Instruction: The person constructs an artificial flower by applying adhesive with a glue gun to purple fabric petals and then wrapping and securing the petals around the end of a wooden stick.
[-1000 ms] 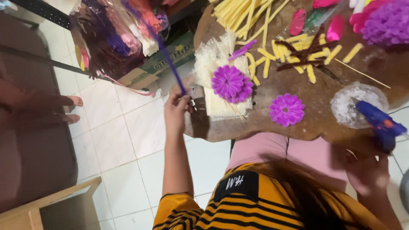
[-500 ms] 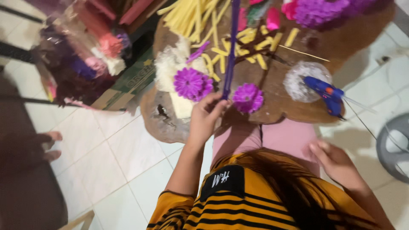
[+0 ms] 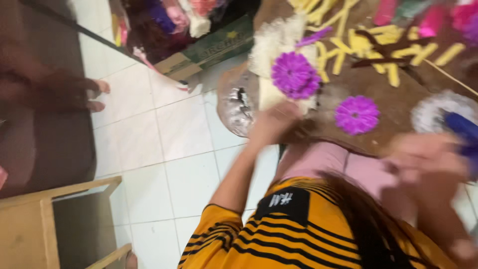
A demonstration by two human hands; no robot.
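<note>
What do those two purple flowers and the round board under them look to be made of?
The purple flowers look like thin cut plastic or paper, matte, judging by their many narrow fringed petals; blur leaves it open. The round board seems to be brown wood or pressed board, dull and unvarnished, with a plain flat surface.

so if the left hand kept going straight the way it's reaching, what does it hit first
Probably the nearer purple paper flower: the left hand reaches up toward the board, right below that flower and the cream strips under it. Motion blur and depth make this uncertain.
</note>
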